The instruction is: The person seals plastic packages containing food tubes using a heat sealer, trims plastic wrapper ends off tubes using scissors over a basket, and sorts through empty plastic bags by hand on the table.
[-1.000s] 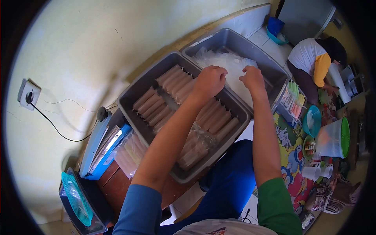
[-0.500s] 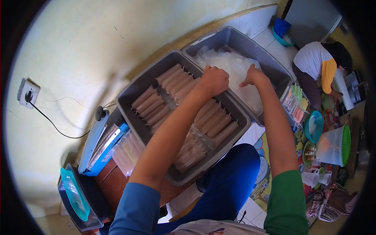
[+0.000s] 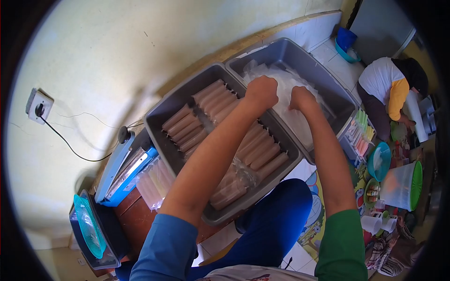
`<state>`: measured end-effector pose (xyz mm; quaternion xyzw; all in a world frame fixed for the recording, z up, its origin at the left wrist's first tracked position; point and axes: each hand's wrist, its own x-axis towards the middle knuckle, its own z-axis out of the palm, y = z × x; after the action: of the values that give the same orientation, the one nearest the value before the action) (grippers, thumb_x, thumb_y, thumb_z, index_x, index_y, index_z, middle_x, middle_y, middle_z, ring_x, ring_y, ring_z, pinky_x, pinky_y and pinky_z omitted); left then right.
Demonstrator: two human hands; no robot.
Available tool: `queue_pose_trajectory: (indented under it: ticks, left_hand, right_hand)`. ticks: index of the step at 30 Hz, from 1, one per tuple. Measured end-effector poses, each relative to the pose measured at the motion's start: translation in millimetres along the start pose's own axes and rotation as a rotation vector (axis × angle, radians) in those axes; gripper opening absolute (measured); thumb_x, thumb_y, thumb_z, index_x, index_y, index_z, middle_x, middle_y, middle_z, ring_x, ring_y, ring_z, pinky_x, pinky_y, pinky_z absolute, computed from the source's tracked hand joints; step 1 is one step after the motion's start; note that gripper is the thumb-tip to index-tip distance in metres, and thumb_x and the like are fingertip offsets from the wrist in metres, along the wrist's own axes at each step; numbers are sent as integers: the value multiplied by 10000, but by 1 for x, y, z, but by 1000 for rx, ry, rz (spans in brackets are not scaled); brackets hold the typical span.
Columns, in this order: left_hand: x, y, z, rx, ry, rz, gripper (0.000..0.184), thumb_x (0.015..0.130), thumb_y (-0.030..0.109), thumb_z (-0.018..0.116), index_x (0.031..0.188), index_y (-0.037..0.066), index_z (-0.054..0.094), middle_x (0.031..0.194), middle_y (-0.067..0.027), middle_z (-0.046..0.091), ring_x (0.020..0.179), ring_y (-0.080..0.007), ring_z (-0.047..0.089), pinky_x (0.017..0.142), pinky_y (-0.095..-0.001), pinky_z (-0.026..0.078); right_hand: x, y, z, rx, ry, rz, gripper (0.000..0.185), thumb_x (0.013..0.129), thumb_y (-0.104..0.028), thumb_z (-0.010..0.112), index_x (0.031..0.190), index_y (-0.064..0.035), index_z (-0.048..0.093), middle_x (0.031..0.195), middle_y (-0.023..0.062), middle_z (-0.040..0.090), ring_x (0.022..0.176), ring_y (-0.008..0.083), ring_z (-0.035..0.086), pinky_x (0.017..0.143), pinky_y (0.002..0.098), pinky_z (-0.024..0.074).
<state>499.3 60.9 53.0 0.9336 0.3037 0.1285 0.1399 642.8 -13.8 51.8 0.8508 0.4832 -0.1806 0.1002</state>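
Note:
My left hand (image 3: 263, 93) is closed, back upward, above the shared edge of two grey tubs. What sits in its fingers is hidden. My right hand (image 3: 302, 98) is pinched, fingertips down on the whitish clear plastic bags (image 3: 288, 114) piled in the farther grey tub (image 3: 340, 112). The nearer grey tub (image 3: 154, 124) lies under my left forearm. Rows of filled, knotted plastic tubes (image 3: 257, 149), pale brown, fill much of it, with some wrapped in a clear bag (image 3: 229, 192) at its near end.
A blue bag sealer (image 3: 126, 173) and bagged pale tubes (image 3: 153, 185) lie on the brown table (image 3: 136, 218) at left. A black cord runs to a wall socket (image 3: 40, 108). At right, a co-worker (image 3: 384, 84) bends near a lidded bucket (image 3: 398, 185) and a teal basin (image 3: 378, 161).
My right hand has gone from thumb and fingers apart to pinched on the plastic bags. Its hold is a little closer to my left hand, which stays closed. The view has shifted slightly.

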Motion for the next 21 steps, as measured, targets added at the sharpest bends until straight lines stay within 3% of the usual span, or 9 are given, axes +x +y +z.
queue_pose_trajectory:
  ticks: [2, 5, 10, 12, 13, 15, 17, 19, 21]
  left_hand:
    - [4, 3, -1, 46, -46, -12, 156, 698, 103, 625, 819, 70, 718, 858, -170, 692, 811, -357, 666, 742, -430, 540]
    - [6, 9, -5, 108, -115, -41, 173, 695, 101, 638, 841, 57, 719, 890, -175, 694, 854, -349, 667, 765, -429, 541]
    - [5, 4, 1, 66, -95, -13, 320, 695, 72, 630, 1008, 49, 688, 968, -211, 673, 938, -342, 652, 793, -442, 535]
    - [5, 6, 0, 31, -31, -17, 523, 686, 79, 696, 1197, 66, 589, 1196, -264, 574, 976, -382, 632, 819, -450, 531]
    - [3, 7, 0, 31, -32, -18, 523, 686, 79, 696, 1197, 66, 589, 1196, -264, 574, 976, -382, 632, 819, -450, 531]
    - [-2, 13, -6, -54, 37, -59, 685, 659, 125, 783, 1284, 86, 506, 1332, -295, 436, 969, -440, 617, 840, -459, 528]
    - [-6, 14, -10, -72, 71, -26, 722, 651, 148, 805, 1300, 99, 492, 1346, -294, 403, 968, -458, 610, 850, -467, 526]
    - [-8, 13, -13, -89, 103, 8, 761, 643, 172, 828, 1316, 113, 478, 1360, -293, 370, 967, -476, 604, 859, -475, 523]
    - [-9, 11, -13, -107, 83, 30, 620, 669, 158, 804, 1238, 111, 563, 1280, -271, 470, 957, -450, 613, 842, -467, 521]
  right_hand:
    - [-2, -2, 4, 19, 141, 10, 241, 808, -88, 641, 1031, -7, 684, 1124, 188, 659, 1054, 339, 640, 864, 436, 528]
    - [7, 1, 11, 59, 233, -8, 226, 820, -38, 557, 1004, -9, 686, 1089, 208, 662, 1042, 363, 638, 859, 449, 526]
    - [13, 11, 10, 233, 311, -63, 228, 791, -70, 564, 967, -11, 697, 1042, 221, 670, 974, 349, 660, 821, 452, 526]
    - [7, 12, 0, 311, 308, -99, 238, 770, -78, 571, 958, -14, 702, 1013, 225, 675, 942, 344, 669, 808, 454, 522]
    - [3, 12, -4, 412, 303, -134, 250, 747, -85, 576, 950, -16, 705, 950, 224, 680, 891, 313, 679, 786, 431, 520]
    - [-1, 12, -9, 513, 296, -169, 263, 725, -91, 581, 943, -19, 708, 888, 222, 686, 841, 281, 690, 763, 408, 517]
    - [-1, 15, -11, 775, 168, -217, 246, 701, -100, 597, 898, 6, 701, 752, 157, 672, 743, 207, 670, 705, 348, 498]
    - [6, 19, -5, 911, 143, -319, 229, 705, -95, 598, 883, 15, 690, 760, 122, 667, 728, 177, 650, 685, 330, 489]
    - [5, 18, -3, 1047, 117, -420, 213, 708, -91, 600, 869, 24, 679, 768, 86, 661, 713, 147, 630, 664, 313, 480]
